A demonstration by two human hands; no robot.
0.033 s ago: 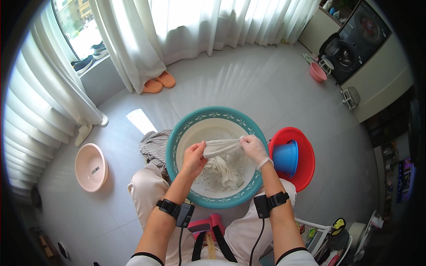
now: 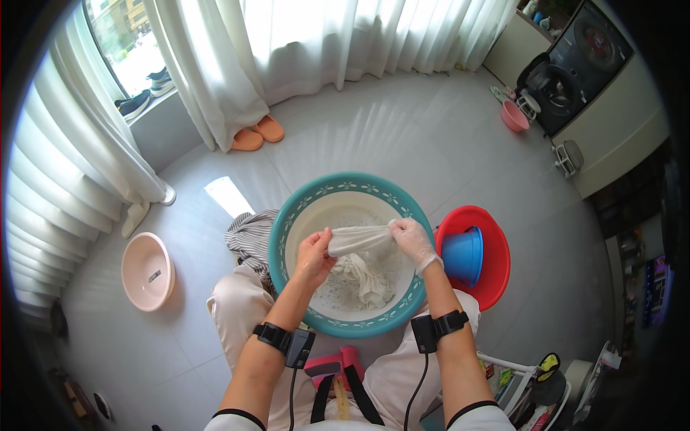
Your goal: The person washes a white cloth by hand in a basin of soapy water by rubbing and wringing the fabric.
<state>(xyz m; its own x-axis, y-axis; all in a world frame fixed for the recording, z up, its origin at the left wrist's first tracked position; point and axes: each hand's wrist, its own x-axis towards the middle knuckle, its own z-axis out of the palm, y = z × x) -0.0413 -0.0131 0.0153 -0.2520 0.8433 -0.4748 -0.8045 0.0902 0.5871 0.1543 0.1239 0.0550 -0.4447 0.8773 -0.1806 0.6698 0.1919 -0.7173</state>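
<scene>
Over a large teal-rimmed basin, both my hands hold a wet white cloth stretched between them. My left hand, bare, pinches its left end. My right hand, in a thin clear glove, grips the other end. Whether the cloth is a sock or another small garment, I cannot tell. Below it, more crumpled white fabric lies in sudsy water inside the basin. The lower part of that fabric is under water.
A red basin holding a blue bucket stands close on the right. Striped fabric lies against the basin's left side. A pale pink basin is farther left; orange slippers lie by the curtain. A wheeled rack stands lower right.
</scene>
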